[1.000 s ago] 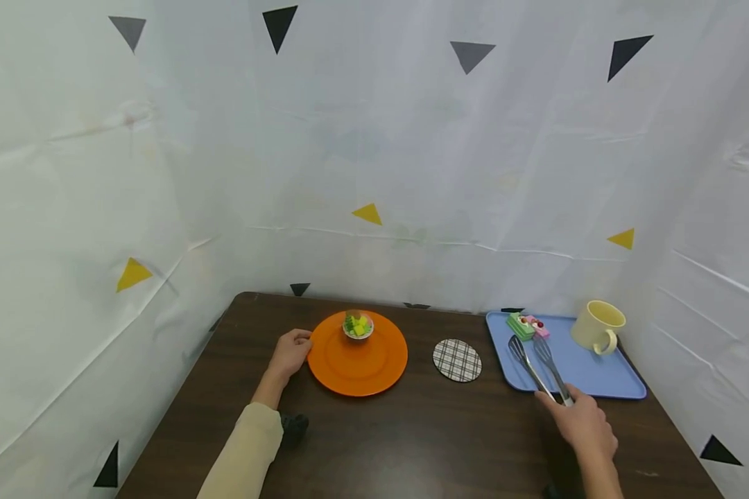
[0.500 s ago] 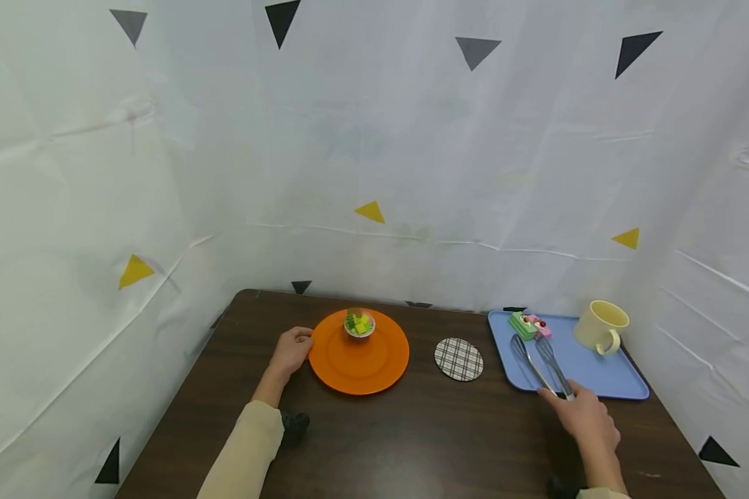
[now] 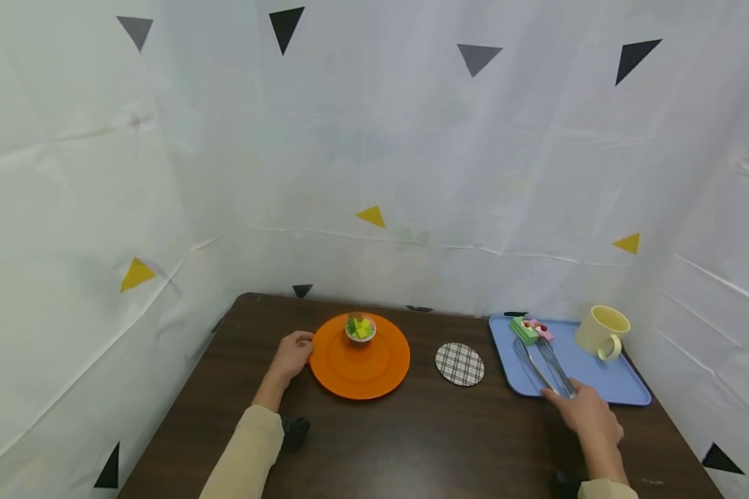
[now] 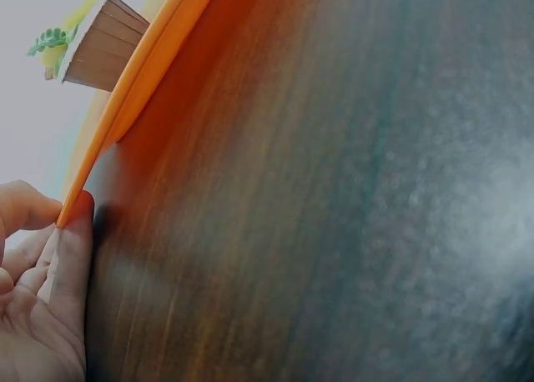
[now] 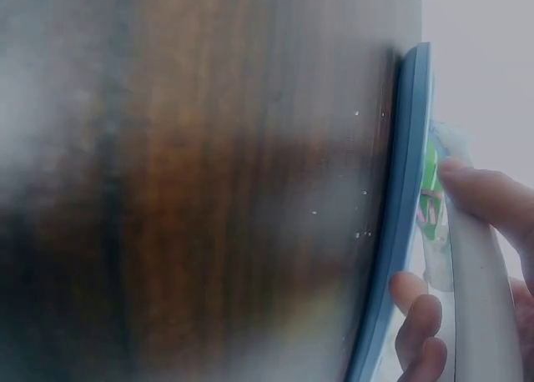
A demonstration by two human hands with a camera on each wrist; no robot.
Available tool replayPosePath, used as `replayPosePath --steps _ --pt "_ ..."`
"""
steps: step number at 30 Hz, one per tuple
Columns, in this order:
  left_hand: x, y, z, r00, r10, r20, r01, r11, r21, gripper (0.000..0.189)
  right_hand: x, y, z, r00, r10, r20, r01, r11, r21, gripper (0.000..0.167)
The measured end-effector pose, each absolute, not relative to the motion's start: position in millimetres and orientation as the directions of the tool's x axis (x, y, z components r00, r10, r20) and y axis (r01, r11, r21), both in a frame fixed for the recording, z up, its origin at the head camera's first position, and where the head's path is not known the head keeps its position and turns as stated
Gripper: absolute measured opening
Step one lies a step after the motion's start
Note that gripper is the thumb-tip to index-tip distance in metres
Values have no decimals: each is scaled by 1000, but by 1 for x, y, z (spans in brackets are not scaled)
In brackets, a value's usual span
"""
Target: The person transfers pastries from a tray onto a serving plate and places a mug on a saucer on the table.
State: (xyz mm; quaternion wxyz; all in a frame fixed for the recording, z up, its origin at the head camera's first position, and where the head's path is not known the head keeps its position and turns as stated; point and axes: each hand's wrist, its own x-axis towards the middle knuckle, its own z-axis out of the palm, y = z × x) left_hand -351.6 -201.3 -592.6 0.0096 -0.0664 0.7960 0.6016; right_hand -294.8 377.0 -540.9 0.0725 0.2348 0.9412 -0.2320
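My left hand [image 3: 290, 360] pinches the near-left rim of a round orange plate [image 3: 362, 378], thumb above and fingers underneath in the left wrist view. Toward the plate's back sits a small ridged cup [image 4: 104, 44] topped with yellow and green pieces. My right hand [image 3: 589, 414] grips metal tongs [image 3: 558, 371] by the handle, over the near edge of a blue tray [image 3: 618, 388]. The tongs' two ends are spread apart, right at a green cake piece [image 3: 524, 333] and a pink cake piece [image 3: 542, 330] on the tray.
On the tray's right side stands a yellow mug [image 3: 602, 329], handle toward me. A round checked coaster [image 3: 460, 364] lies on the dark wooden table [image 3: 424, 443] between plate and tray. White sheets [image 3: 312, 173] hang around the table's back and sides.
My right hand has moved slightly forward with the tongs, their ends reaching a little further toward the cake pieces. My left hand stays at the plate's rim. The head view has shifted slightly.
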Motion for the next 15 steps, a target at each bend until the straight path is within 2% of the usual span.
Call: replayPosePath --steps 11,15 --pt "-352 -200 -592 -991 -95 -94 -117 274 955 37 -303 377 -536 -877 404 -259 478 787 -391 105" --pt "-351 -200 -592 -992 -90 -94 -115 265 957 37 -304 379 -536 -882 404 -245 471 791 -391 98"
